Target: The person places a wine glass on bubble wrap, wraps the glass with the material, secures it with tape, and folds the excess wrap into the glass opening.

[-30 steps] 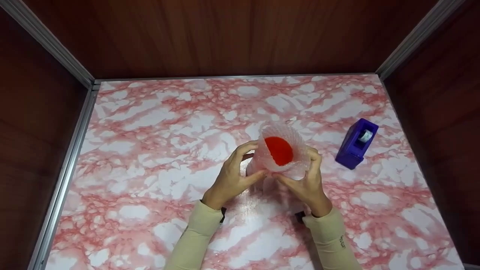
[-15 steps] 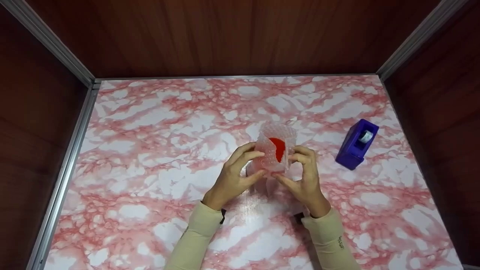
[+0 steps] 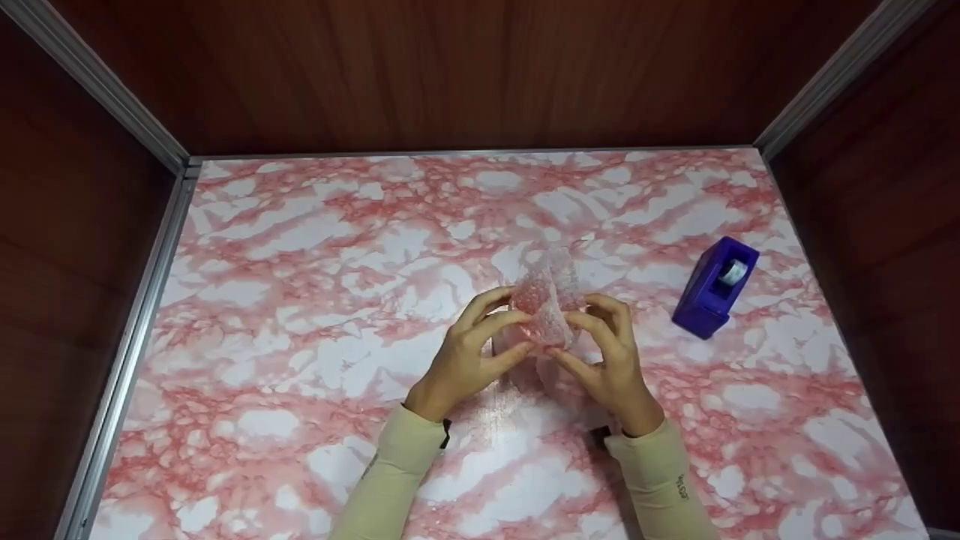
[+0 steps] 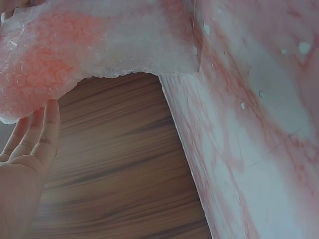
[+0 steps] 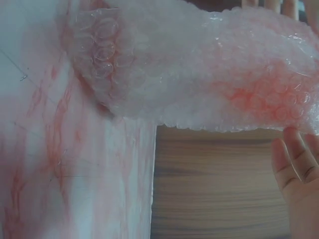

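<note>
A piece of clear bubble wrap [image 3: 553, 281] stands upright on the table, wrapped round something red that shows only as a blurred tint through it. Its top edges are pressed inward and hide the red thing from above. My left hand [image 3: 463, 352] holds the wrap's near left side between thumb and fingers. From the right, my right hand [image 3: 611, 356] pinches the wrap the same way, the two thumbs close together at the front. In the left wrist view, fingertips [image 4: 51, 110] press the upper part of the wrap; right-hand fingers [image 5: 299, 152] do likewise in the right wrist view.
A purple tape dispenser [image 3: 709, 292] with a roll of clear tape stands right of my hands. The pink-and-white marbled table [image 3: 315, 247] is bounded by dark wood panels [image 3: 480, 75] at the back and sides, with metal rails [image 3: 124, 352] along the edges.
The round opening of the bubble wrap has been folded inward from both sides, covering the red surface that showed before. My right hand's fingers have moved left, towards the left hand.
</note>
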The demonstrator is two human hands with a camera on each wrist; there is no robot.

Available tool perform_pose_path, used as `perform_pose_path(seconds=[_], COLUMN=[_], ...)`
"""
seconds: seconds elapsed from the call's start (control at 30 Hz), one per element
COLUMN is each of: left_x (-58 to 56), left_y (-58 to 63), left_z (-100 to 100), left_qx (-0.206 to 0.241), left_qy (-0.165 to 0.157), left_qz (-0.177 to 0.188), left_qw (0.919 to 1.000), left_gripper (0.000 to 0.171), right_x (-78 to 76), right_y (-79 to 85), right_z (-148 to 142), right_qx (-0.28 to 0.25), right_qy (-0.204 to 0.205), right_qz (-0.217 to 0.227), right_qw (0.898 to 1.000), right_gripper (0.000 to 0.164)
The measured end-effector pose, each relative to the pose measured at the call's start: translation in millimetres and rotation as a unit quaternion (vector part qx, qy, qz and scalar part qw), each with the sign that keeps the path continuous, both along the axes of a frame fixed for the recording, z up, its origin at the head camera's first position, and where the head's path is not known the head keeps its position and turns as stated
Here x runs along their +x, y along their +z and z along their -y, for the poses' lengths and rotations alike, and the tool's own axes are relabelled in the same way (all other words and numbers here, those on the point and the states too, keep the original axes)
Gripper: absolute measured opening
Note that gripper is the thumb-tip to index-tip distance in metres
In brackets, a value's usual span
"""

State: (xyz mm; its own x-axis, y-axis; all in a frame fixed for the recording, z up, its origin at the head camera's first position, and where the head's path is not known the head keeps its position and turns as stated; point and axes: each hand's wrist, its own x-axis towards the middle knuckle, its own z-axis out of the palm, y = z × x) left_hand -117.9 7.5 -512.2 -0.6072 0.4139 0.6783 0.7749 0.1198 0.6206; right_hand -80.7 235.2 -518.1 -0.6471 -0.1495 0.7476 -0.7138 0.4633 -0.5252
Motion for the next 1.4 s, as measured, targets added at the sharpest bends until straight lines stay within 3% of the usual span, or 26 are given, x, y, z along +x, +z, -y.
perform_pose_path(seconds=[0.57, 0.9, 1.13, 1.4], left_x=[1.9, 10.3, 13.8, 16.7], left_y=[-0.3, 6.6, 14.6, 25.9], left_z=[-3.5, -3.4, -4.1, -4.9], left_qx=[0.007, -0.083, -0.103, -0.132], left_qy=[-0.017, -0.011, -0.008, 0.007], left_qz=[0.006, 0.020, 0.043, 0.071], left_qw=[0.9998, 0.9963, 0.9937, 0.9886], left_gripper=[0.036, 0.041, 0.031, 0.015], right_x=[2.1, 0.3, 1.5, 4.9], right_y=[13.8, 20.2, 20.2, 20.7], right_z=[-8.8, -10.2, -9.7, -9.1], right_qx=[0.080, 0.118, 0.125, 0.113], right_qy=[0.006, 0.015, 0.008, 0.016], right_qz=[0.039, 0.041, 0.039, 0.068], right_qw=[0.996, 0.992, 0.991, 0.991], right_gripper=[0.029, 0.026, 0.028, 0.026])
